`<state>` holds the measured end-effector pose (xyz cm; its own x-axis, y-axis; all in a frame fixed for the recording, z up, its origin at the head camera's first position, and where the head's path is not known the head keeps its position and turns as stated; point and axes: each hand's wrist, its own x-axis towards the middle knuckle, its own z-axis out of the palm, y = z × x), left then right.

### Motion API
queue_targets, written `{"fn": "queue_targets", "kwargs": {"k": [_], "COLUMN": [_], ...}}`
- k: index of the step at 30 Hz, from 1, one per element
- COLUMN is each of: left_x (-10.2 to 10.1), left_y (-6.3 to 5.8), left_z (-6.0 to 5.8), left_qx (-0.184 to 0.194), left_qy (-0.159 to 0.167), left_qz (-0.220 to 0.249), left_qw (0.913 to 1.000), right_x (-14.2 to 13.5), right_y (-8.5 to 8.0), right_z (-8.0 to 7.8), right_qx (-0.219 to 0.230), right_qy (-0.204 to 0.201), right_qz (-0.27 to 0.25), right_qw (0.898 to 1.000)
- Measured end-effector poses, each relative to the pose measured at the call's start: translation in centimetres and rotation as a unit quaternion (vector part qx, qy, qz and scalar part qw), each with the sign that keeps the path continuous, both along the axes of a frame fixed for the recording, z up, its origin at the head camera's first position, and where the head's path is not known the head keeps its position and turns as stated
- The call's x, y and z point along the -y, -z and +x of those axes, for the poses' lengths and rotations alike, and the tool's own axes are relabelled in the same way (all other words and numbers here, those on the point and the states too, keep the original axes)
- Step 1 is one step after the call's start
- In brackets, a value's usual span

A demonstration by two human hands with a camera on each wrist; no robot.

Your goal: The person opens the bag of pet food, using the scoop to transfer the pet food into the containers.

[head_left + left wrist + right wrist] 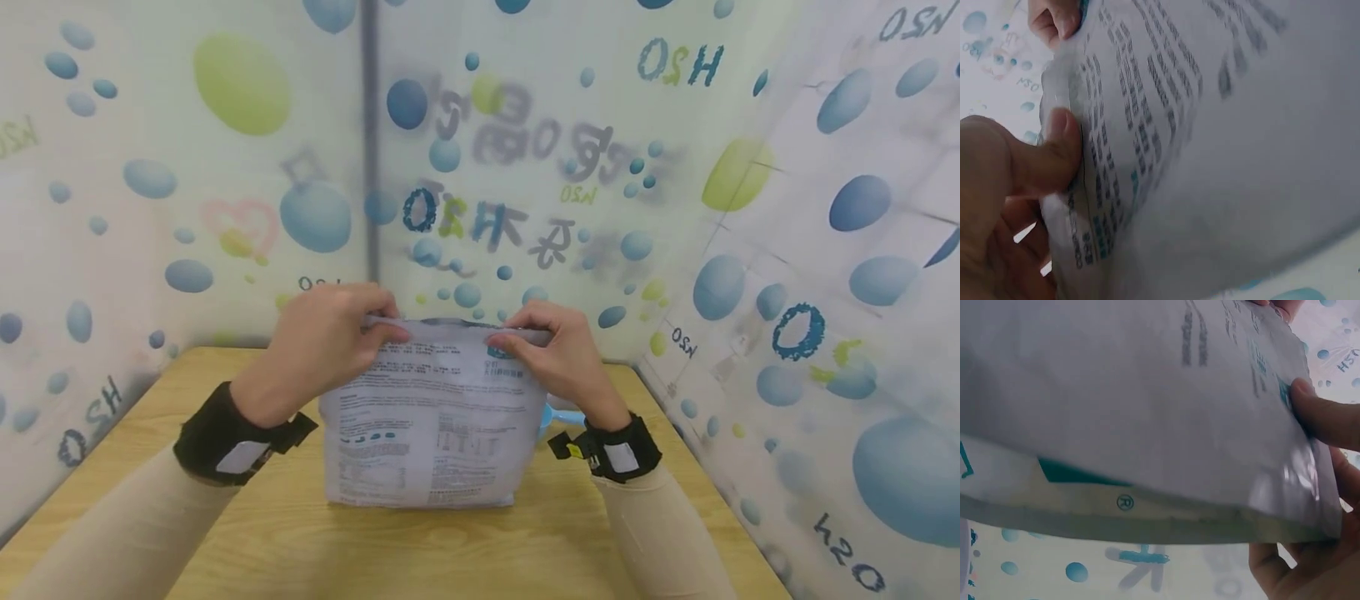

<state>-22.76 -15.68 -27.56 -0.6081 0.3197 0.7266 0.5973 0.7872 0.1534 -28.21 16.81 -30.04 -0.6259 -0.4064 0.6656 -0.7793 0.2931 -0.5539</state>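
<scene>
A white printed bag [435, 425] stands upright on the wooden table, its text side facing me. My left hand [330, 346] pinches the bag's top edge near its left corner, thumb on the near face. At the right end of the same edge, my right hand [562, 354] pinches it in the same way. Up close in the left wrist view, the left thumb [1057, 150] presses on the printed film. The right wrist view shows the right thumb [1322, 415] over the top edge and the bag's side gusset [1210, 528]. The bag's contents are hidden.
Behind the bag, at its right side, a light blue scoop-like item [562, 415] is partly hidden. The wooden table [420, 554] is enclosed by walls [600, 150] covered in bubble patterns at the back and both sides. Each wrist wears a black strap.
</scene>
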Motion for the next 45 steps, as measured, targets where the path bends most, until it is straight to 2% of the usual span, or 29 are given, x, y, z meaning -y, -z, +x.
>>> {"fn": "queue_targets", "kwargs": {"k": [6, 9, 12, 15, 19, 23, 29, 36, 41, 45], "left_x": [-0.3, -0.3, -0.4, -0.8, -1.9, -2.5, -2.7, -2.9, -3.0, -3.6], "left_y": [0.4, 0.4, 0.2, 0.1, 0.1, 0.5, 0.9, 0.8, 0.5, 0.4], "left_z": [-0.2, -0.2, -0.1, 0.1, 0.2, 0.0, -0.4, -0.3, -0.2, -0.3], "left_qx": [-0.011, -0.027, -0.046, -0.047, -0.035, -0.044, -0.062, -0.053, -0.040, -0.036], "left_qy": [0.013, 0.013, -0.003, -0.015, 0.000, 0.020, 0.036, 0.027, 0.036, 0.050], "left_qz": [0.017, 0.002, -0.024, -0.041, -0.038, -0.021, 0.004, 0.002, -0.014, -0.019], "left_qw": [0.9997, 0.9995, 0.9986, 0.9979, 0.9986, 0.9986, 0.9974, 0.9982, 0.9985, 0.9979], "right_x": [0.2, 0.3, 0.5, 0.6, 0.8, 1.3, 1.8, 2.2, 2.3, 2.5], "right_y": [0.7, 0.8, 0.6, 0.2, -0.3, -0.5, -0.3, -0.2, -0.1, -0.1], "right_z": [0.0, 0.0, 0.1, 0.5, 1.1, 1.2, 1.1, 1.1, 1.2, 1.5], "right_qx": [-0.044, -0.058, -0.069, -0.085, -0.143, -0.189, -0.189, -0.186, -0.197, -0.213], "right_qy": [0.006, 0.014, 0.027, 0.043, 0.076, 0.096, 0.086, 0.072, 0.089, 0.115], "right_qz": [-0.025, -0.023, -0.010, 0.011, 0.058, 0.093, 0.076, 0.054, 0.069, 0.097], "right_qw": [0.999, 0.998, 0.997, 0.995, 0.985, 0.973, 0.975, 0.978, 0.974, 0.966]}}
